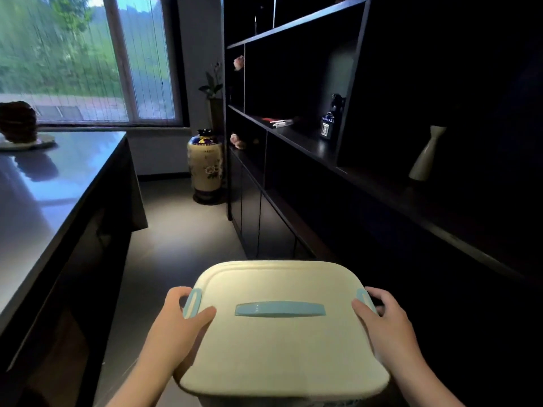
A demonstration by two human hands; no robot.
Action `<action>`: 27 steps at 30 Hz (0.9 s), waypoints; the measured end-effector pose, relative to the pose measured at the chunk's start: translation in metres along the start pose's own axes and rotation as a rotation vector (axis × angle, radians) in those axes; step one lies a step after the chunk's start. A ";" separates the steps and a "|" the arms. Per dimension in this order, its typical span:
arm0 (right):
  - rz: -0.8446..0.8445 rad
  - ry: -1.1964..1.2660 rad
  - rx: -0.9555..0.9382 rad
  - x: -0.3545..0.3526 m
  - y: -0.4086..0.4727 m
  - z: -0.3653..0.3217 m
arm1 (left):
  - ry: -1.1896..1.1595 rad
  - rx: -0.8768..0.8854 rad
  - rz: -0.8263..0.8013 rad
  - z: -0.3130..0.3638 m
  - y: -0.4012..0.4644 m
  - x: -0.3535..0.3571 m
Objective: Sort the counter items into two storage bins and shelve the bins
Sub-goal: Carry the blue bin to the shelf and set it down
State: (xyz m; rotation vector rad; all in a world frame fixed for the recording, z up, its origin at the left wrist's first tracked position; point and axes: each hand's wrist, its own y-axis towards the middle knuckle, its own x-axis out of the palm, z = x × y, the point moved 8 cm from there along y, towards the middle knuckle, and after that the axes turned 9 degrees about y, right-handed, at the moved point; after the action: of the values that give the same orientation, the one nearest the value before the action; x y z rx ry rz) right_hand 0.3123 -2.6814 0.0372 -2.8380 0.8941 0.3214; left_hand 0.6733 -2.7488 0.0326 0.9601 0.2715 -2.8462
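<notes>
A cream storage bin [279,348] with a closed lid, a light blue top handle and blue side latches hangs in front of me, low in the view. My left hand [179,321] grips its left side at the latch, thumb on the lid. My right hand [382,321] grips its right side the same way. The bin is held in the aisle between the grey counter [50,189] on the left and the dark shelving unit [338,148] on the right. The bin's contents are hidden under the lid.
A large painted floor vase [205,165] stands at the aisle's far end by the window. The shelves hold a white bottle vase [426,155], a small blue figure [330,121] and flat items. A dark lumpy object on a plate [17,124] sits on the counter.
</notes>
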 end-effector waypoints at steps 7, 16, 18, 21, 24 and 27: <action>0.090 0.115 0.140 0.092 0.103 0.000 | 0.083 0.110 -0.109 0.033 0.185 0.016; 0.319 0.201 0.226 0.160 0.198 -0.008 | 0.146 0.231 -0.293 0.096 0.373 0.060; 0.373 0.196 0.234 0.168 0.219 -0.011 | 0.135 0.255 -0.330 0.110 0.405 0.078; 0.432 0.236 0.236 0.172 0.259 -0.005 | 0.122 0.290 -0.395 0.132 0.446 0.112; 0.467 0.289 0.228 0.172 0.299 0.001 | 0.103 0.318 -0.476 0.160 0.481 0.149; 0.499 0.444 0.252 0.175 0.340 0.003 | 0.103 0.358 -0.563 0.196 0.514 0.187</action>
State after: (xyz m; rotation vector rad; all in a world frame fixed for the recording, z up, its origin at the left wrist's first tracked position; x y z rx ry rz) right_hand 0.2546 -3.0520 -0.0350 -2.4525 1.5988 -0.3666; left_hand 0.5000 -3.3029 0.0056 1.2674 0.0387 -3.4441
